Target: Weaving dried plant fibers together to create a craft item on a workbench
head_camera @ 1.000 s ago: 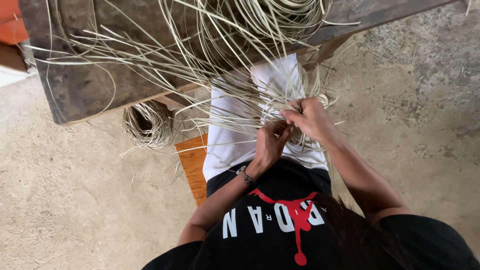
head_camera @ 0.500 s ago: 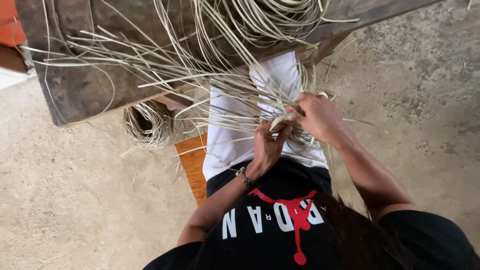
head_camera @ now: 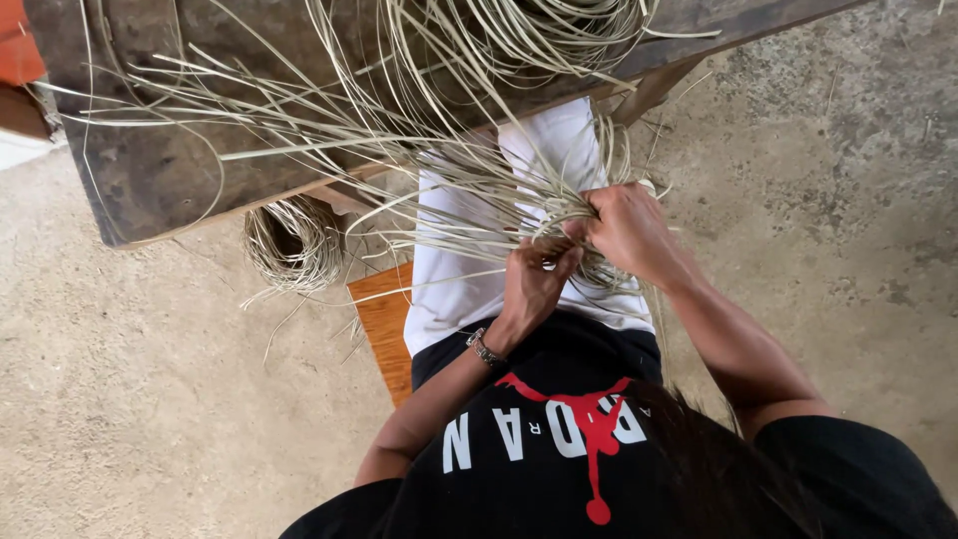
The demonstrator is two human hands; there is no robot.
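Seen from above, our left hand [head_camera: 534, 284] and right hand [head_camera: 627, 232] are both closed on a bundle of pale strips [head_camera: 469, 215] over our lap, fingers touching. The strips fan out leftward across a dark wooden bench [head_camera: 150, 190]. A coil [head_camera: 291, 245] of strips lies on the concrete floor [head_camera: 130, 399] beside it.

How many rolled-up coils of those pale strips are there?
2: one coil on the wooden table at the top, one coil on the floor under the table's edge. Loose strips may hide others.
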